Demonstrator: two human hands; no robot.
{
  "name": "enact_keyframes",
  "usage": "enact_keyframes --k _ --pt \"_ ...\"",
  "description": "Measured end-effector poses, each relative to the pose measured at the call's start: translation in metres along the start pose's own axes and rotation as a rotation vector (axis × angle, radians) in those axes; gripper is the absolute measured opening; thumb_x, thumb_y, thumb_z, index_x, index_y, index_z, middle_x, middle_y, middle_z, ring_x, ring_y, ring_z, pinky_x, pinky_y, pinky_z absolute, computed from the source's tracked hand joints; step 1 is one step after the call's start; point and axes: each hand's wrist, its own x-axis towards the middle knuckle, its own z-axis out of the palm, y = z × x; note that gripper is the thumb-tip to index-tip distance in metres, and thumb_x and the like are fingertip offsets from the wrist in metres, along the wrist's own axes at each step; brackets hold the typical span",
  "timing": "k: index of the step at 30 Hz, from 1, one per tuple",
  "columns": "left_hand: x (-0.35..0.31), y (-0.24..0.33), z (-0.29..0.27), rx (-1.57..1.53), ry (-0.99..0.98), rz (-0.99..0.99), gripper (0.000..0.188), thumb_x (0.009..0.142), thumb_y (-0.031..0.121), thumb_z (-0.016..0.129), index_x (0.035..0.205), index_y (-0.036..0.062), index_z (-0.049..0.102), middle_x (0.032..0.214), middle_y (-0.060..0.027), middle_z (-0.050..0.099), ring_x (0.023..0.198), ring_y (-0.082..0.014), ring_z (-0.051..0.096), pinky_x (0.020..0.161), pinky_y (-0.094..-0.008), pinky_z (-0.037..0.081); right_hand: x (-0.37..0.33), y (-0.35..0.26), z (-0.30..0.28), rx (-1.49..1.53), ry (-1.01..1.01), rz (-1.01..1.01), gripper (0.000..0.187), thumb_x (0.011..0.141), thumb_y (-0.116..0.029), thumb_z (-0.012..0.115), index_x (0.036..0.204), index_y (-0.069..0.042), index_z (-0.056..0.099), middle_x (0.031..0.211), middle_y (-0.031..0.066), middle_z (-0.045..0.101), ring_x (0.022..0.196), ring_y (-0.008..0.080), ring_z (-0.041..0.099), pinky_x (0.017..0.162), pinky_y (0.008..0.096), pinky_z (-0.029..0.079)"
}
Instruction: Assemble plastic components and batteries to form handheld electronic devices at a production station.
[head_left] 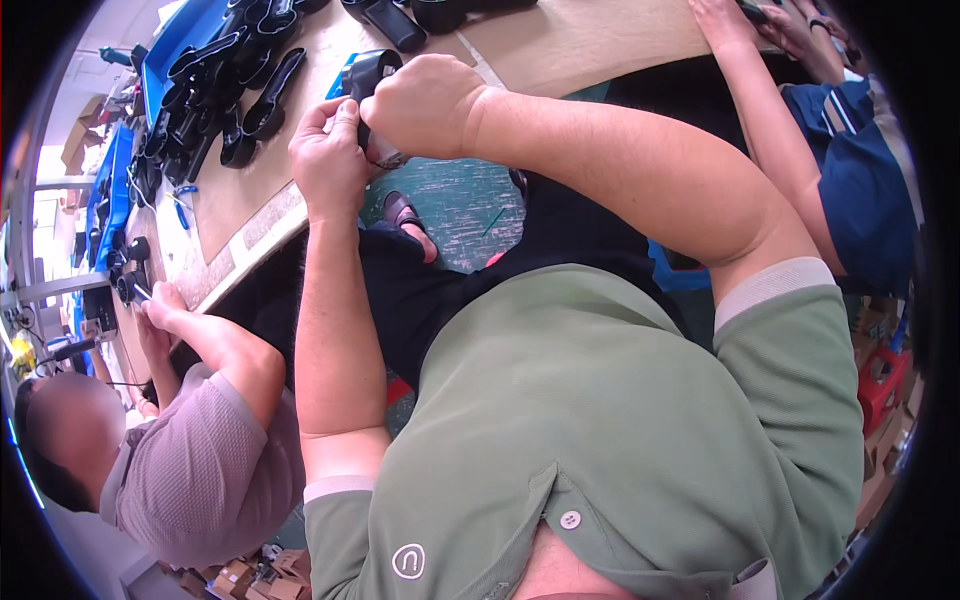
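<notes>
Both hands are together over the table's near edge on a black plastic device with a rounded head (372, 72). My left hand (330, 160) pinches its near side between thumb and fingers. My right hand (428, 105) is closed in a fist against the other side; what its fingers grip is mostly hidden. A small silvery, reddish part (385, 152) shows beneath the right fist. Past the hands, a blue object (345, 78) lies on the tabletop. Left of them are several long black plastic shells (272, 95), partly heaped on a blue tray (165, 60).
The brown worktable (590, 45) runs across the top. More black parts (390, 20) lie at its far side. Blue-handled pliers (182, 208) rest at the left. A co-worker in a mauve shirt (205, 470) sits left, another in dark blue (865, 190) right. Cardboard boxes (270, 575) lie below.
</notes>
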Motion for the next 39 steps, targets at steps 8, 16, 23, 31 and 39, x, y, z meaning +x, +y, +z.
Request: enact_keyframes --k 8,16,23,31,39 --pt "-0.007 0.007 0.005 0.042 0.021 0.047 0.014 0.107 0.016 0.067 0.109 0.0031 0.073 0.077 -0.0037 0.067 0.052 -0.0100 0.058 0.043 -0.0226 0.043 0.004 0.012 0.027 0.426 0.105 0.161 0.010 0.087 -0.008 0.068 0.084 -0.006 0.078 0.079 0.0134 0.075 0.057 0.0255 0.064 0.057 0.0354 0.055" --pt "-0.010 0.007 0.004 0.029 0.034 0.058 0.012 0.108 0.016 0.066 0.108 0.0066 0.073 0.077 -0.0028 0.066 0.052 -0.0098 0.058 0.042 -0.0219 0.042 -0.007 0.010 0.009 1.488 -0.151 0.772 0.014 0.095 -0.007 0.068 0.083 -0.003 0.073 0.069 0.0068 0.066 0.047 0.0132 0.048 0.044 0.0284 0.043" --pt "-0.006 0.003 0.002 -0.004 0.012 0.050 0.011 0.109 0.016 0.065 0.107 0.0074 0.072 0.081 -0.0043 0.068 0.052 -0.0109 0.059 0.042 -0.0213 0.043 -0.006 0.013 0.018 1.578 -0.080 0.799 0.016 0.097 -0.010 0.069 0.084 -0.001 0.074 0.069 0.0069 0.065 0.049 0.0145 0.052 0.043 0.0285 0.042" --pt "0.001 -0.004 -0.007 -0.167 0.002 0.004 0.011 0.109 0.014 0.063 0.113 0.0039 0.067 0.083 -0.0096 0.070 0.053 -0.0136 0.062 0.042 -0.0228 0.045 -0.010 -0.002 0.014 0.432 0.141 0.211 0.012 0.088 -0.011 0.067 0.087 -0.001 0.074 0.080 0.0187 0.076 0.063 0.0356 0.071 0.058 0.0426 0.058" --pt "0.012 -0.013 -0.031 -0.528 -0.078 -0.076 0.020 0.113 0.016 0.056 0.126 0.0018 0.055 0.098 -0.0239 0.075 0.055 -0.0226 0.066 0.042 -0.0265 0.049 -0.031 0.053 0.025 0.106 0.234 0.279 0.014 0.089 -0.014 0.065 0.089 -0.005 0.076 0.086 0.0153 0.077 0.073 0.0363 0.075 0.068 0.0450 0.061"
